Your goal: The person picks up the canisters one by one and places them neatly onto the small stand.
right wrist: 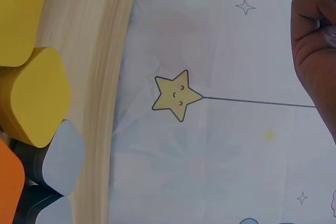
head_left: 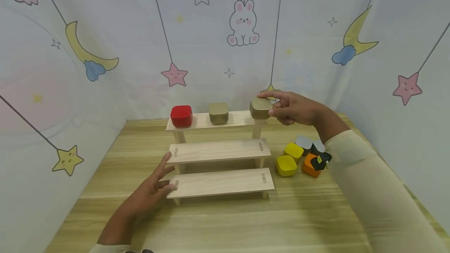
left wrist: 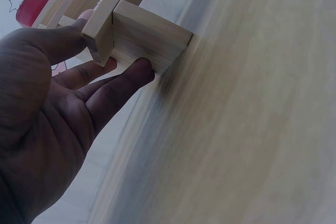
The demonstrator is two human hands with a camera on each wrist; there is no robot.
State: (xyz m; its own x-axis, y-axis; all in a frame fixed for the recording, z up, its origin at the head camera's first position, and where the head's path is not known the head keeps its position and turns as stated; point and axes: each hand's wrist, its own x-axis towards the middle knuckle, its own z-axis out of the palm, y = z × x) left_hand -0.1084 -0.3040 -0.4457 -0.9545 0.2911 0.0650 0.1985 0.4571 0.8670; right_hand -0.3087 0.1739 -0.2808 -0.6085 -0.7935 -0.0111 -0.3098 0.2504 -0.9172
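Note:
A wooden three-step rack [head_left: 221, 149] stands in front of me. At its left end my left hand [head_left: 149, 190] holds the steps, thumb over the lowest board and fingers beside the rack. The left wrist view shows these fingers [left wrist: 123, 87] against the rack's leg [left wrist: 149, 35]. My right hand [head_left: 297, 108] pinches an olive-gold rounded block [head_left: 261, 109] at the right end of the top step, index finger over its top and thumb on its side. A second olive-gold block [head_left: 218, 113] sits mid-step, and a red block [head_left: 181, 116] sits at the left.
Right of the rack, two yellow blocks [head_left: 286, 166], an orange block [head_left: 311, 165] and grey-topped dark blocks [head_left: 304, 142] cluster on the wood-grain table [head_left: 225, 225]. The right wrist camera partly overlaps them. A printed cloth wall [head_left: 218, 50] rises close behind the top step.

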